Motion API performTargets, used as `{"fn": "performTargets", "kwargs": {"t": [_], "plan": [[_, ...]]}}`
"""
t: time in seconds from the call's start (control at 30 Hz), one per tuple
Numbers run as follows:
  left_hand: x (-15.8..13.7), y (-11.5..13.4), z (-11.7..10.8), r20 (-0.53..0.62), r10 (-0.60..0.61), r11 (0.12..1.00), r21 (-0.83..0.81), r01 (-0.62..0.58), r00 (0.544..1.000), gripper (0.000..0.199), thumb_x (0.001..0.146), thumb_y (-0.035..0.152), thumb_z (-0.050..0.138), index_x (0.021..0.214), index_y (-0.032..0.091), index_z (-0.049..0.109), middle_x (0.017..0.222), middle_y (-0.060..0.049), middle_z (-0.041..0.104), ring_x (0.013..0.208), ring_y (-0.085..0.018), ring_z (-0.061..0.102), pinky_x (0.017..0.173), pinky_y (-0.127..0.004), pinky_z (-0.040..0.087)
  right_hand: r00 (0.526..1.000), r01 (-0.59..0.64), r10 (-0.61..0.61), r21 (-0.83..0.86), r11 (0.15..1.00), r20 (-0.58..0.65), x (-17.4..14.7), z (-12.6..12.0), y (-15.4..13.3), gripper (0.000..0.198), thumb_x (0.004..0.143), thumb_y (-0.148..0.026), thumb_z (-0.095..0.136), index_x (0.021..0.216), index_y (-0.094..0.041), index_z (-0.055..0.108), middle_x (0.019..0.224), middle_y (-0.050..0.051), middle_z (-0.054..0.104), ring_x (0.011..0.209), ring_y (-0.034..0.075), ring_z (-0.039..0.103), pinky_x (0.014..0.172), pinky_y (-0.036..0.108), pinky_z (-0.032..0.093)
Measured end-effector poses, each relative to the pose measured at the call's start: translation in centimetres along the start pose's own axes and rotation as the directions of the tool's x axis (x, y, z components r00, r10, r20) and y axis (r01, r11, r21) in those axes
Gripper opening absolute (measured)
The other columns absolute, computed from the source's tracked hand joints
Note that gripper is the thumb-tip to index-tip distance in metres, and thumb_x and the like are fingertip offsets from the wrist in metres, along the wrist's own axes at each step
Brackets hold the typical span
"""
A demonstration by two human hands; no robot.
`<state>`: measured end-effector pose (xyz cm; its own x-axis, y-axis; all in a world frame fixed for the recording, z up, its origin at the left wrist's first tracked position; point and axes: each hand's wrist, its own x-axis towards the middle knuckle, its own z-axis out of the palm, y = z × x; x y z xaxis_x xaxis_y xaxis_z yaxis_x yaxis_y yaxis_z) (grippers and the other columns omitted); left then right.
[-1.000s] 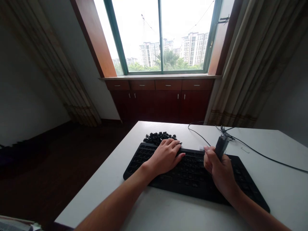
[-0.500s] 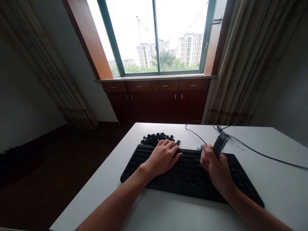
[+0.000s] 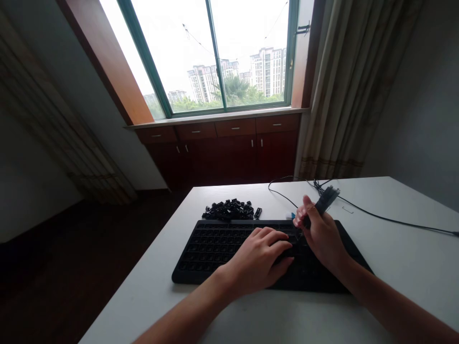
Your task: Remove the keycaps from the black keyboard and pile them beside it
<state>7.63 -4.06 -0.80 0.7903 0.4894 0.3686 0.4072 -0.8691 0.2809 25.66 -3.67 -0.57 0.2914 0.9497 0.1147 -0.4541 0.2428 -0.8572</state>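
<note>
A black keyboard (image 3: 211,248) lies on the white table, its left part showing bare key sockets. Over its middle rests my left hand (image 3: 263,253), palm down, fingers stretched out and thumb apart, holding nothing visible. My right hand (image 3: 321,234) is wrapped round a dark keycap puller (image 3: 324,200), held upright above the right side of the keyboard. Its upper end looks grey and brush-like; a thin wire seems to show below the fingers. Behind the keyboard sits a heap of loose black keycaps (image 3: 229,209), with one longer keycap (image 3: 258,212) beside it.
A small blue-and-white bristled piece (image 3: 291,216) lies behind the keyboard, near my right hand. The black cable (image 3: 387,222) runs across the back right of the table (image 3: 143,286). A bent thin wire (image 3: 347,209) lies nearby. Beyond stand a wooden cabinet (image 3: 222,157) and a window.
My left hand has moved right and nearer to me, from the keyboard's back edge beside the keycap heap to its middle, close to my right hand. The view has shifted slightly.
</note>
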Motion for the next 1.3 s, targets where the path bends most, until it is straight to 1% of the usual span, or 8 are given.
{"fn": "performTargets", "kwargs": {"t": [0.13,0.23,0.37,0.6,0.73,0.87,1.03,1.3], "plan": [[-0.11,-0.28,0.23,-0.005,0.002,1.000,0.006,-0.002,1.000,0.028,0.100,0.034,0.052,0.121,0.022,0.066,0.131,-0.003,0.066,0.118,-0.024,0.059,0.103,-0.043,0.048,1.000,-0.011,0.011,0.064,0.998,0.002,0.19,0.15,0.00,0.032,0.085,-0.044,0.076,0.076,-0.021,0.057,0.055,-0.007,0.041,0.048,0.008,0.034,0.046,0.021,0.032],[-0.15,-0.34,0.32,0.006,0.029,1.000,-0.001,-0.029,1.000,0.029,0.101,0.032,0.050,0.123,0.022,0.066,0.134,-0.003,0.065,0.119,-0.024,0.059,0.104,-0.042,0.048,0.997,-0.071,0.073,0.063,0.995,-0.024,0.25,0.20,-0.16,0.041,0.083,-0.043,0.079,0.065,-0.020,0.049,0.053,-0.008,0.035,0.047,0.008,0.027,0.044,0.021,0.029],[-0.16,-0.35,0.39,0.007,0.033,0.999,0.016,-0.033,0.999,0.029,0.101,0.031,0.049,0.122,0.021,0.067,0.135,-0.003,0.065,0.118,-0.024,0.059,0.103,-0.043,0.049,0.992,-0.119,0.120,0.027,0.993,-0.046,0.10,0.19,-0.01,0.050,0.085,-0.046,0.076,0.058,-0.020,0.043,0.053,-0.007,0.033,0.049,0.008,0.027,0.045,0.022,0.031],[-0.09,-0.26,0.30,0.002,0.034,0.999,0.008,-0.034,0.999,0.028,0.099,0.029,0.051,0.121,0.020,0.066,0.132,-0.004,0.066,0.114,-0.025,0.060,0.101,-0.042,0.050,0.995,-0.096,0.097,-0.041,0.994,0.003,-0.54,0.47,0.25,0.048,0.086,-0.048,0.074,0.061,-0.021,0.043,0.055,-0.007,0.034,0.050,0.009,0.028,0.047,0.023,0.032],[-0.05,-0.17,0.23,0.009,0.030,1.000,0.005,-0.030,1.000,0.031,0.100,0.029,0.050,0.127,0.018,0.063,0.131,-0.005,0.066,0.115,-0.025,0.060,0.102,-0.042,0.050,0.998,-0.055,0.058,-0.105,0.993,0.029,-0.57,0.38,0.43,0.048,0.088,-0.049,0.072,0.062,-0.022,0.042,0.056,-0.007,0.035,0.050,0.010,0.028,0.047,0.025,0.032],[-0.02,-0.07,0.17,0.007,0.034,0.999,0.004,-0.034,0.999,0.034,0.099,0.028,0.050,0.130,0.018,0.061,0.130,-0.006,0.067,0.115,-0.025,0.060,0.102,-0.042,0.051,0.994,-0.072,0.081,-0.127,0.989,0.068,-0.52,0.41,0.30,0.049,0.089,-0.050,0.070,0.062,-0.021,0.041,0.055,-0.007,0.034,0.050,0.009,0.028,0.047,0.024,0.033],[0.08,-0.02,0.16,-0.027,0.042,0.999,0.019,-0.041,0.999,0.033,0.101,0.024,0.046,0.125,0.014,0.065,0.124,-0.009,0.068,0.111,-0.025,0.060,0.101,-0.041,0.053,0.989,-0.145,0.149,-0.101,0.984,0.026,-0.49,0.47,-0.28,0.049,0.086,-0.049,0.074,0.061,-0.021,0.042,0.055,-0.007,0.034,0.050,0.009,0.028,0.046,0.022,0.034],[0.11,-0.13,0.20,-0.045,0.082,0.996,0.035,-0.081,0.996,0.030,0.100,0.020,0.044,0.112,0.013,0.071,0.117,-0.011,0.068,0.107,-0.024,0.061,0.098,-0.040,0.055,0.997,-0.077,0.076,-0.100,0.992,-0.017,-0.74,0.48,0.50,0.047,0.084,-0.050,0.075,0.066,-0.022,0.042,0.058,-0.007,0.037,0.050,0.009,0.032,0.046,0.023,0.034]]}}
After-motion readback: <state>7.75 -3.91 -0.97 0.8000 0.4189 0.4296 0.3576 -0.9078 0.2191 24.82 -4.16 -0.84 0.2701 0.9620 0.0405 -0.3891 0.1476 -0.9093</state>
